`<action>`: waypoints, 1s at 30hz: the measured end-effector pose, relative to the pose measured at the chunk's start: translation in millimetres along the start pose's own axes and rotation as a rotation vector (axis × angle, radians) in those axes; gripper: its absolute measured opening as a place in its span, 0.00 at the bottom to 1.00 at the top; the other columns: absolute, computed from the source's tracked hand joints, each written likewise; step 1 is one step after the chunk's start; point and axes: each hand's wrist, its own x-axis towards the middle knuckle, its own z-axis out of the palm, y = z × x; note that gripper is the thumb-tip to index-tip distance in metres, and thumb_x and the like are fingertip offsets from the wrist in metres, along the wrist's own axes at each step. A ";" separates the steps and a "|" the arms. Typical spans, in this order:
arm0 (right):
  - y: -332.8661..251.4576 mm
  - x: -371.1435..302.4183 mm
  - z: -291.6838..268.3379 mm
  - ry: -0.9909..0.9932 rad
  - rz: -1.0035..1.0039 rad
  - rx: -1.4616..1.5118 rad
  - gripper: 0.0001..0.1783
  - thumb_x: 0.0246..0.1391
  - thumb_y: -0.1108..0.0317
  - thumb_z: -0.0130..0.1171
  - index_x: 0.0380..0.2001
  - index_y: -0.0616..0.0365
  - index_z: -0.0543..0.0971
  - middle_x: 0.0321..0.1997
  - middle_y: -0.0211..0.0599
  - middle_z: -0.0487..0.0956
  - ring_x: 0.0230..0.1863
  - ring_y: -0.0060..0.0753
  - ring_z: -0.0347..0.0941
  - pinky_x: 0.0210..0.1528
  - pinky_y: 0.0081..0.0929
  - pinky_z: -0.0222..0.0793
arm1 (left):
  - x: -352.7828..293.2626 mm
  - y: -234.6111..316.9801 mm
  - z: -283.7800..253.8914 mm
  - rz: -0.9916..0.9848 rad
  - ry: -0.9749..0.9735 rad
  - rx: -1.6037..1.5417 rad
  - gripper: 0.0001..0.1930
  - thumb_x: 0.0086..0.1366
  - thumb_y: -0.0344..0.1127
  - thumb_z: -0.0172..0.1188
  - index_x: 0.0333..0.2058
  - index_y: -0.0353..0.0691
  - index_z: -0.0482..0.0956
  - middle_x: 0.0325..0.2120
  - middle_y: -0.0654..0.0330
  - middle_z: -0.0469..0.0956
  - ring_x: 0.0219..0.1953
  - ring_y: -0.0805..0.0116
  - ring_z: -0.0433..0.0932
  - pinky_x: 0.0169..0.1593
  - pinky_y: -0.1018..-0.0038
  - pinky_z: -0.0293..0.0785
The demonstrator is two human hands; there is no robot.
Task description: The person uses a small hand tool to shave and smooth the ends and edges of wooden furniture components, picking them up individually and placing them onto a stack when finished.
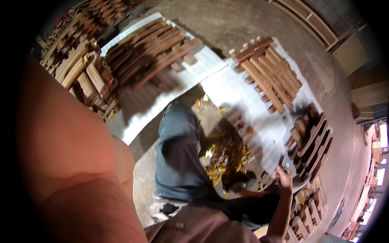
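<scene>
My left arm (81,190) is raised very close and fills the left side of the head view; its fingers cannot be made out. Low on the right, my right hand (285,178) is closed around a small dark hand tool (281,161), whose exact kind I cannot tell. That hand is beside a stack of dark brown wooden pieces (316,141) at the edge of the white sheet (259,121). My knee (176,129), in grey-blue trousers, is bent in the middle. Next to it, a heap of yellow and brown scraps (227,158) lies on the floor.
Brown wooden slats (150,48) lie in rows on a white sheet at the upper left, and more slats (271,75) at the upper right. Lighter wooden pieces (87,75) are piled at the far left. Pale pieces (306,214) lie at the lower right.
</scene>
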 end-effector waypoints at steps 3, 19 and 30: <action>-9.8 -3.8 10.9 0.014 0.070 -0.065 0.12 0.59 0.65 0.61 0.41 0.62 0.78 0.26 0.28 0.76 0.20 0.18 0.66 0.22 0.19 0.60 | -3.0 2.8 -13.1 0.007 0.042 0.092 0.21 0.55 0.28 0.64 0.50 0.36 0.76 0.46 0.53 0.78 0.47 0.62 0.78 0.51 0.67 0.77; 52.3 1.2 -3.3 -0.118 0.323 -0.508 0.14 0.59 0.63 0.55 0.28 0.63 0.81 0.11 0.31 0.70 0.11 0.23 0.65 0.15 0.26 0.60 | -396.0 -308.2 -45.8 -1.836 -0.346 1.053 0.44 0.54 0.43 0.66 0.61 0.21 0.55 0.62 0.32 0.57 0.65 0.41 0.58 0.66 0.58 0.61; 65.1 29.9 -20.3 0.029 0.319 -0.456 0.10 0.56 0.69 0.57 0.33 0.67 0.81 0.15 0.30 0.72 0.13 0.22 0.66 0.14 0.22 0.61 | -440.1 -345.3 -86.6 -2.044 -0.422 0.896 0.34 0.41 0.47 0.77 0.43 0.30 0.76 0.40 0.46 0.80 0.45 0.51 0.80 0.49 0.65 0.78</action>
